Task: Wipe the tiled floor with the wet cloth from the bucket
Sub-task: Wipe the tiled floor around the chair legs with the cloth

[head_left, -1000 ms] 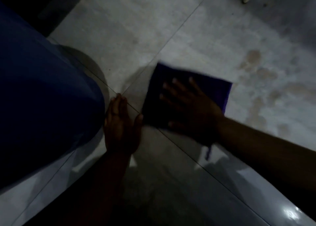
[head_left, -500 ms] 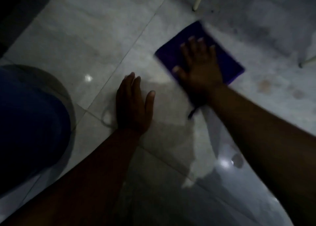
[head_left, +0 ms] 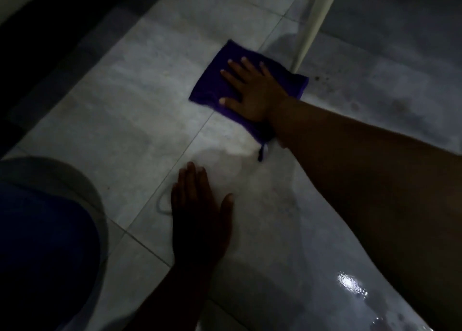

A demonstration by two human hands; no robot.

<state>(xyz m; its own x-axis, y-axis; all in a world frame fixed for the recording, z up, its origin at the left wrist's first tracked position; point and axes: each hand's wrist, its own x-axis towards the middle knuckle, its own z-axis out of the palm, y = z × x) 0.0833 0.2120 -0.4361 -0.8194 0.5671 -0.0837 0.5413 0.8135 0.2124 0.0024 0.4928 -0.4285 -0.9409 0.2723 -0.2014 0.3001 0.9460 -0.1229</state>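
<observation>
A purple wet cloth [head_left: 212,85] lies flat on the pale tiled floor [head_left: 140,120], straddling a grout line. My right hand [head_left: 252,93] presses palm-down on the cloth with its fingers spread, the arm reaching in from the right. A small loop of the cloth [head_left: 261,153] trails out under my wrist. My left hand [head_left: 200,213] rests flat on the bare tile nearer to me and holds nothing. A dark blue rounded shape [head_left: 42,243] fills the lower left; I cannot tell whether it is the bucket or clothing.
A white furniture leg [head_left: 312,25] stands just beyond the cloth's far right corner. Dark spots [head_left: 322,78] mark the tiles to its right. The floor near me is wet and glossy, with a light reflection [head_left: 348,282]. A dark wall edge runs along the upper left.
My right hand has slid the cloth away from me across the tile, from beside my left hand out toward the white leg. My left hand has stayed planted on the floor.
</observation>
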